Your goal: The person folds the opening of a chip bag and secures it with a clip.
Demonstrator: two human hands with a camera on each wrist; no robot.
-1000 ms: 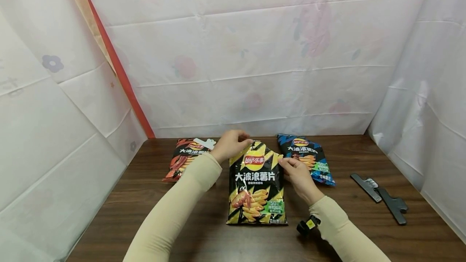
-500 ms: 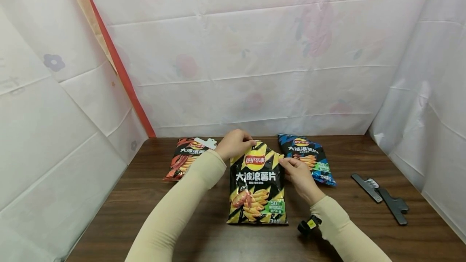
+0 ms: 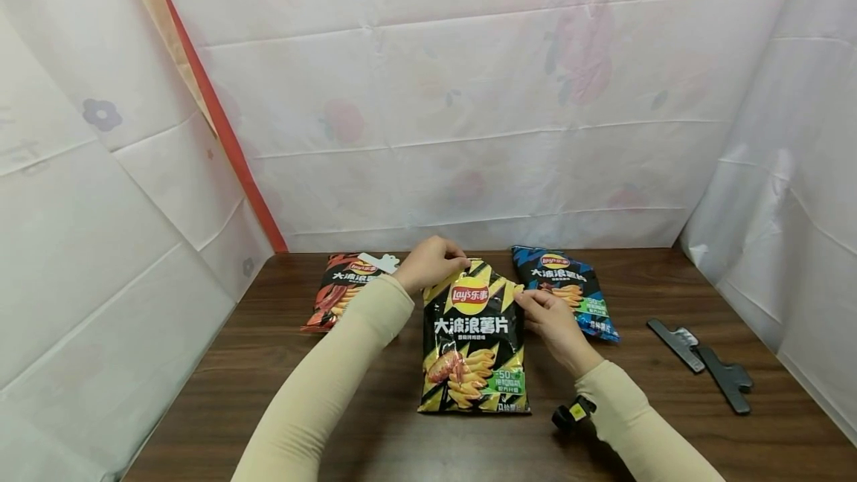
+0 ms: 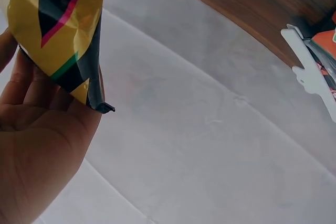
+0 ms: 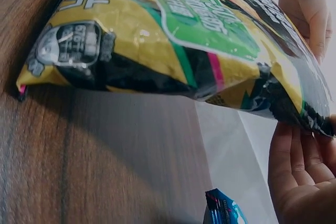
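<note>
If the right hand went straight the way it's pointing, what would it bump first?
The yellow-and-black chip bag: the right hand pinches its upper corner. Past that, maybe the left hand, but depth is hard to judge.

L fingers (image 3: pixel 454 249) have moved sl. R at top of blk/ylw chip bag (image 3: pixel 472 344).

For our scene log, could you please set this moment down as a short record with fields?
left hand: grips the upper left of the black-and-yellow bag
right hand: pinches that bag's upper right corner
held bag: top raised, bottom end on the table
red bag: on the left, partly hidden by the left sleeve
white clip: at the red bag's upper right
blue bag: on the right, partly behind the right hand
dark clips: two, far right on the table
</note>
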